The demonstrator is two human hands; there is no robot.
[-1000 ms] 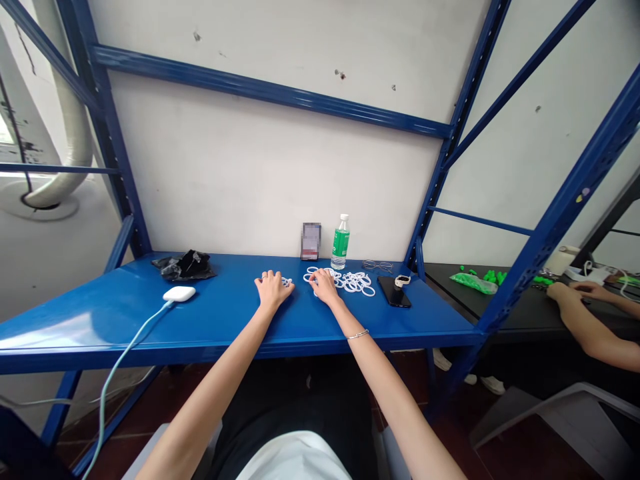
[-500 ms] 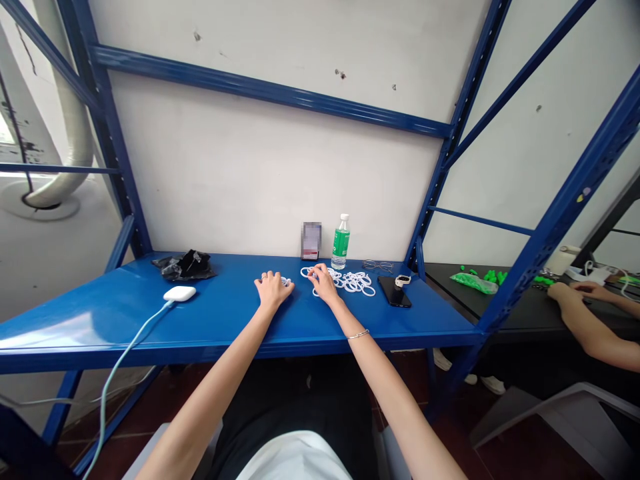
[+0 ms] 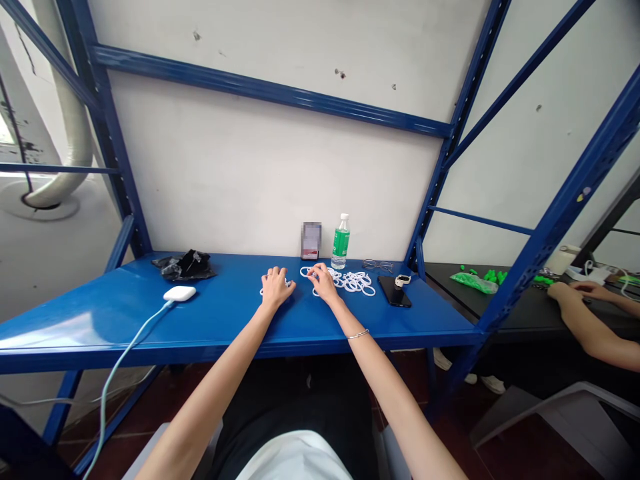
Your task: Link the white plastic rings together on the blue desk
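Left hand: palm-down on white rings, centre frame | right hand: fingertips in pile | grips: cannot tell

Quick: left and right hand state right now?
Left hand: palm down over a few white rings; grip cannot be told.
Right hand: resting on the ring pile; grip cannot be told.

left hand, right hand, both palm-down

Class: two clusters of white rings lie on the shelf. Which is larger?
The pile at the right hand, spreading toward the phone; only a few rings show under the left hand.
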